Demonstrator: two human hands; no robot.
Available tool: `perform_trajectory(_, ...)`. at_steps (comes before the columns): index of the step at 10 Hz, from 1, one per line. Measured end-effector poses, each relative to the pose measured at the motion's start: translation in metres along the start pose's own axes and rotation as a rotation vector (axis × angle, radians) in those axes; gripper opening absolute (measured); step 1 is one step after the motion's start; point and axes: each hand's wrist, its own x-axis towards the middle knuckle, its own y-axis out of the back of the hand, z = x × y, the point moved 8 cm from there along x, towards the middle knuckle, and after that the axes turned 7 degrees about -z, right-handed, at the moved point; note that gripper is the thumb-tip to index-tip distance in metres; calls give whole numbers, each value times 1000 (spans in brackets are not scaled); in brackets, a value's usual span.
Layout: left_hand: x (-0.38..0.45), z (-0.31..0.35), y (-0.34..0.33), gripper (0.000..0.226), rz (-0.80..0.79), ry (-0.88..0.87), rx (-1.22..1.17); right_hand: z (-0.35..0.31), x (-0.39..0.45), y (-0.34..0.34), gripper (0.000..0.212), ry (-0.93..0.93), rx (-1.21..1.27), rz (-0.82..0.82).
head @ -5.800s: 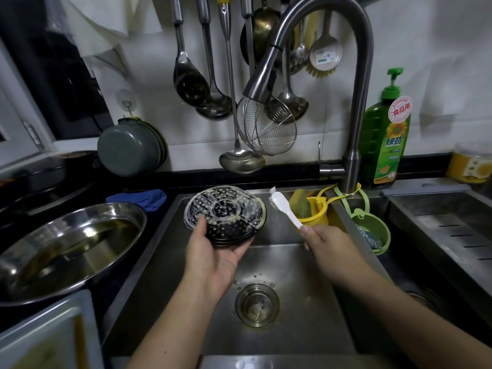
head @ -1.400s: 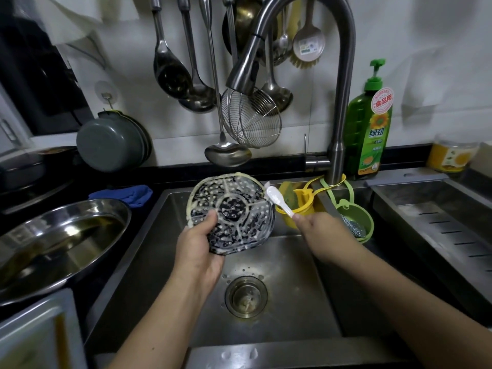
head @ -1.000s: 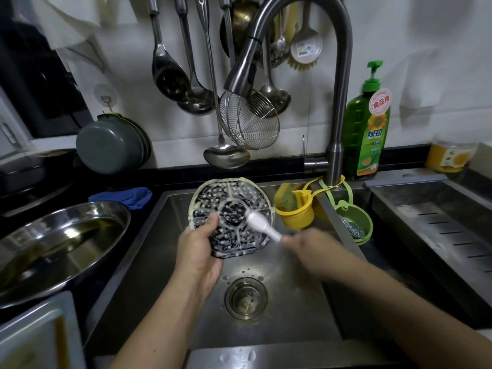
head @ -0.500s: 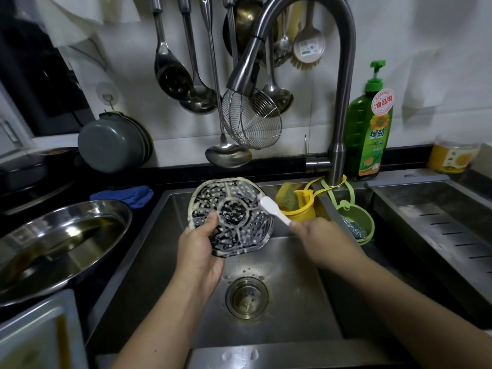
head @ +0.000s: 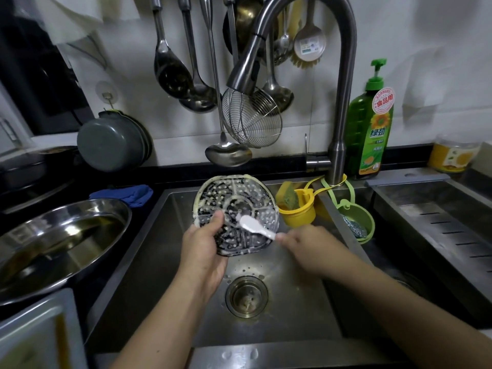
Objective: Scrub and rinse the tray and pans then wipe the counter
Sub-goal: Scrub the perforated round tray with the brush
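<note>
Perforated tray point(head: 237, 206), soapy, tilted above the sink drain point(head: 247, 295): my left hand point(head: 205, 251) grips its lower edge; my right hand point(head: 300, 243) grips a white brush point(head: 255, 227), its head on the tray's centre.

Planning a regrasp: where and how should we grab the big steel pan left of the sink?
Pinch the rolled rim of the steel pan on its sink-side edge, coming from the right and above. It is wide, shallow and holds liquid, so lifting it level is probably safest.
</note>
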Motion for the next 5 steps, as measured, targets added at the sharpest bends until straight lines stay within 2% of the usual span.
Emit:
perform_trajectory(1,0,0,1,27,-1,0,-9,10,3,20,49,-31,67,107)
perform_trajectory(2,0,1,5,26,27,10,-11,1,0,-4,47,29,-14,-1)
perform_trajectory(3,2,0,6,25,30,13,-6,5,2,6,44,-21,-5,5)
perform_trajectory(4,2,-2,5,27,27,15,4,16,2,21,43,-66,59,87)
perform_trajectory(5,5,0,9,29,41,6,-8,7,-7,-6,46,-73,8,-58)
